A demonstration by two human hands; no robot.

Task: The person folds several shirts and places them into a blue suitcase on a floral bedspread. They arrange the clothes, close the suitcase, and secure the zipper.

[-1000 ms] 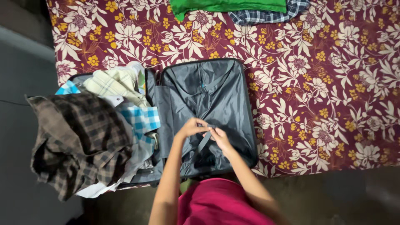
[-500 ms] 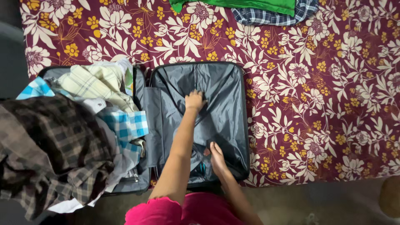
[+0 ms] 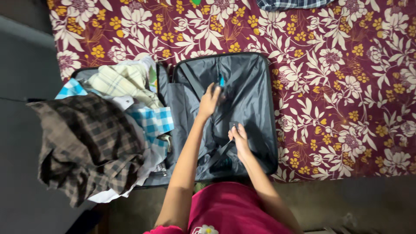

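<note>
An open dark suitcase lies on a maroon floral bedsheet. Its right half shows grey lining with crossing straps. My left hand reaches up over the lining and grips the upper strap, close to a small blue tab. My right hand is lower down, pinching the small dark buckle of the lower strap. The two hands are apart. The suitcase's left half is piled with folded checked clothes.
A brown checked shirt spills over the suitcase's left edge, above blue-and-white checked cloth. Another checked garment lies at the top of the bed. The grey floor is at left. My pink top fills the bottom.
My hands were together at the strap buckle in the middle of the lining. They have separated: the left hand moved up the lining, and the right hand stayed low holding the buckle.
</note>
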